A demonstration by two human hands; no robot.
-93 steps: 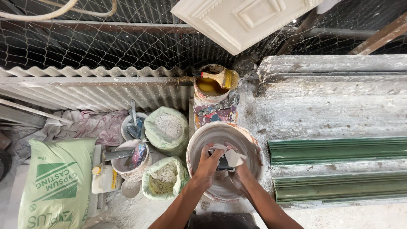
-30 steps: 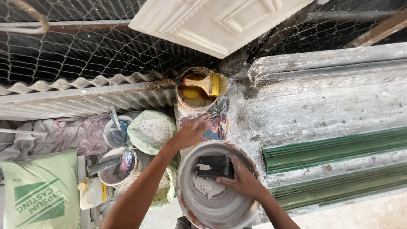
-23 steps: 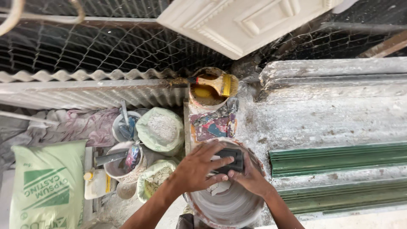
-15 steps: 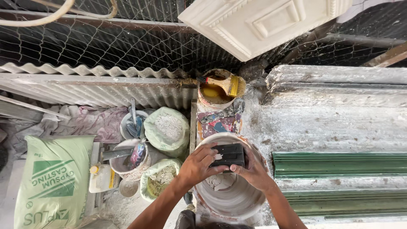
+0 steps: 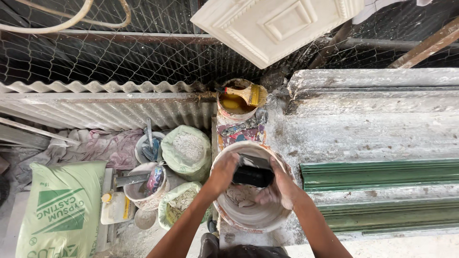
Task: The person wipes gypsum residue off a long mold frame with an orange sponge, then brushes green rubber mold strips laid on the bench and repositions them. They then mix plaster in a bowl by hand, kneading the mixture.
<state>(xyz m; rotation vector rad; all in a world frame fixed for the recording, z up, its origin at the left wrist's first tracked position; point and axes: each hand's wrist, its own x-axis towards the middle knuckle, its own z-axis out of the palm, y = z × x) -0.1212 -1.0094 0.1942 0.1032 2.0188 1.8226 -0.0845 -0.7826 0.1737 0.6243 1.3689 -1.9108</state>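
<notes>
Wire-mesh fence and corrugated sheet fill the upper frame, plaster-caked worktop (image 5: pixel 363 129) at right | your left hand (image 5: pixel 224 171) and right hand (image 5: pixel 277 188) grip a black scraper (image 5: pixel 253 174) from both sides, fingers curled shut around it | scraper sits over the white plaster bucket (image 5: pixel 248 217) at lower centre | yellow paint tin with brush (image 5: pixel 239 99) just above.
</notes>
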